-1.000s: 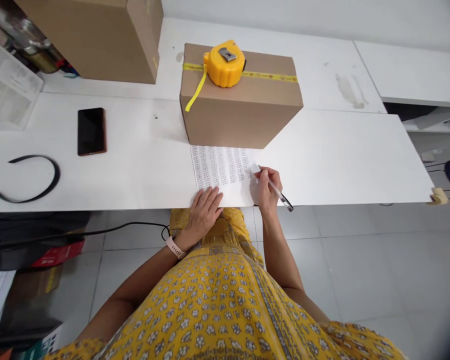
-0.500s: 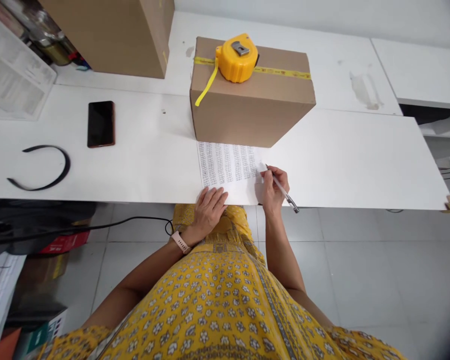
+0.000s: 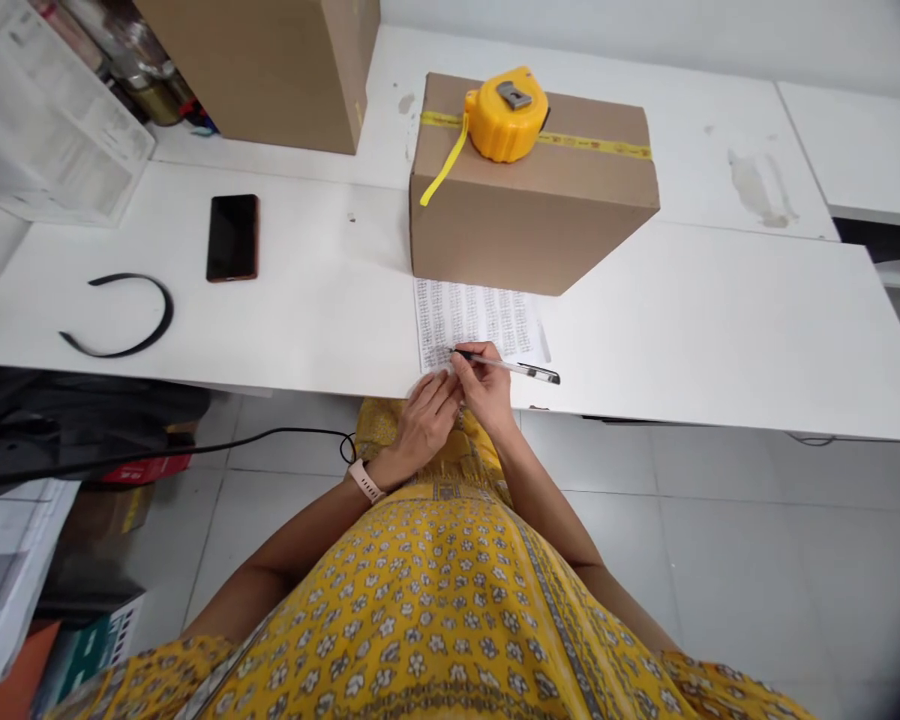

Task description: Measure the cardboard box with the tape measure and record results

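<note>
A printed sheet of paper (image 3: 480, 318) lies on the white table (image 3: 720, 330) in front of a cardboard box (image 3: 529, 225). A yellow tape measure (image 3: 504, 113) sits on top of the box, its tape stretched along the lid. My right hand (image 3: 484, 385) grips a pen (image 3: 514, 367), whose tip rests on the sheet's lower left part. My left hand (image 3: 422, 420) lies at the table's near edge with its fingers flat on the paper's bottom corner, touching my right hand.
A black phone (image 3: 232, 237) and a curved black strip (image 3: 124, 318) lie on the table's left. A larger cardboard box (image 3: 270, 65) stands at the back, with a clear plastic container (image 3: 41, 130) and jars beside it. A black cable (image 3: 195, 455) runs under the table.
My right hand has moved left with the pen, from the sheet's right edge to its lower left. The left hand stayed on the paper's bottom edge. The view shifted right.
</note>
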Available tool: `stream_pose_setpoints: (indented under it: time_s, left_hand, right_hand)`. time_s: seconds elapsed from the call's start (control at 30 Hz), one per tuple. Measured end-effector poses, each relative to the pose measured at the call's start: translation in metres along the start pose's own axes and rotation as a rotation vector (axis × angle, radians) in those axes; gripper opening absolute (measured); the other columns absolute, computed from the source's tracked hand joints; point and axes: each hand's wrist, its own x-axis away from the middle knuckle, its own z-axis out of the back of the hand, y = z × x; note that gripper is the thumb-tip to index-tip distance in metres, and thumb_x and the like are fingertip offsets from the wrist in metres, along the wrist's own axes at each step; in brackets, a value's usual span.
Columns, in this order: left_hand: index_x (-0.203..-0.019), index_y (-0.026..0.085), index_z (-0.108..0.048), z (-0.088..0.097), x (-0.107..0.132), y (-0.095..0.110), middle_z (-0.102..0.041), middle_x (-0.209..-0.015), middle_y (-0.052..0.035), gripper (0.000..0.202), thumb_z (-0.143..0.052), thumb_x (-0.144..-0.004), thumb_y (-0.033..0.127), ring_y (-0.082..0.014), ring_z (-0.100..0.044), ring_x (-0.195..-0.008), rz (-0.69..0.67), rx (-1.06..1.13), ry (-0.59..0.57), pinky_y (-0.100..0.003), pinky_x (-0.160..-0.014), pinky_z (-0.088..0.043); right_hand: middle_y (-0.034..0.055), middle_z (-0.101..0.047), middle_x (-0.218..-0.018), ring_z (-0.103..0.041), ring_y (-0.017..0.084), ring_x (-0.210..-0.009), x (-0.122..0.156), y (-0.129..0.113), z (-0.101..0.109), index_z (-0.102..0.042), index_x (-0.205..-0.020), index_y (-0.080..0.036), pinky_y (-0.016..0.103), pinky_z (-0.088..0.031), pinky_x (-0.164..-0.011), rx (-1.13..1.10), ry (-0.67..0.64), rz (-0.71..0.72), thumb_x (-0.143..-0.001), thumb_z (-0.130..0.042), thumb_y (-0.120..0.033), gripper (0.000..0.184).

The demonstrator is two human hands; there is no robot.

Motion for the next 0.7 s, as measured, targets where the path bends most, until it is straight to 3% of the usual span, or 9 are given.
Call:
stream_pose_setpoints:
  time_s: [0.2,0.33,0.47,0.7]
  left_hand:
    - [-0.141,0.019,-0.058,0.021,0.013,-0.019,-0.066,-0.139,-0.0129,0.041,-0.049,-0.101,0.024,-0.0272,-0.058,-0.135,0.061,-0.032,0.042,-0.052,-0.118,-0.041]
    - [-0.139,0.017,-0.059,0.017,0.014,-0.023,-0.066,-0.139,-0.0138,0.04,-0.051,-0.101,0.024,-0.0281,-0.058,-0.134,0.026,-0.055,0.045,-0.052,-0.116,-0.042]
    - [-0.129,0.015,-0.065,0.01,0.011,-0.021,-0.072,-0.129,-0.0136,0.033,-0.055,-0.1,0.027,-0.0292,-0.064,-0.126,0.027,-0.083,0.108,-0.052,-0.111,-0.048]
    - [-0.135,0.016,-0.062,0.018,0.019,-0.028,-0.068,-0.136,-0.0117,0.036,-0.054,-0.101,0.025,-0.0266,-0.06,-0.13,0.014,-0.081,0.083,-0.048,-0.114,-0.046]
  right_hand:
    - [-0.0001,-0.064,-0.081,-0.059,0.015,-0.075,0.001,-0.003,0.004,-0.062,-0.095,-0.022,0.03,-0.048,-0.072,0.084,0.028,-0.017,-0.091,-0.063,-0.047,0.025]
    - [-0.0004,-0.065,-0.081,-0.061,0.016,-0.074,0.002,-0.003,0.004,-0.06,-0.096,-0.022,0.03,-0.048,-0.072,0.072,0.012,-0.029,-0.094,-0.058,-0.048,0.026]
    - [-0.0001,-0.065,-0.082,-0.062,0.016,-0.076,0.004,-0.001,-0.006,-0.058,-0.095,-0.023,0.031,-0.049,-0.075,0.052,0.017,-0.014,-0.09,-0.064,-0.048,0.026]
    - [-0.0068,-0.043,-0.062,-0.041,0.012,-0.057,0.008,-0.001,-0.017,-0.045,-0.076,-0.024,0.028,-0.036,-0.057,0.127,0.035,0.048,-0.092,-0.059,-0.042,0.028]
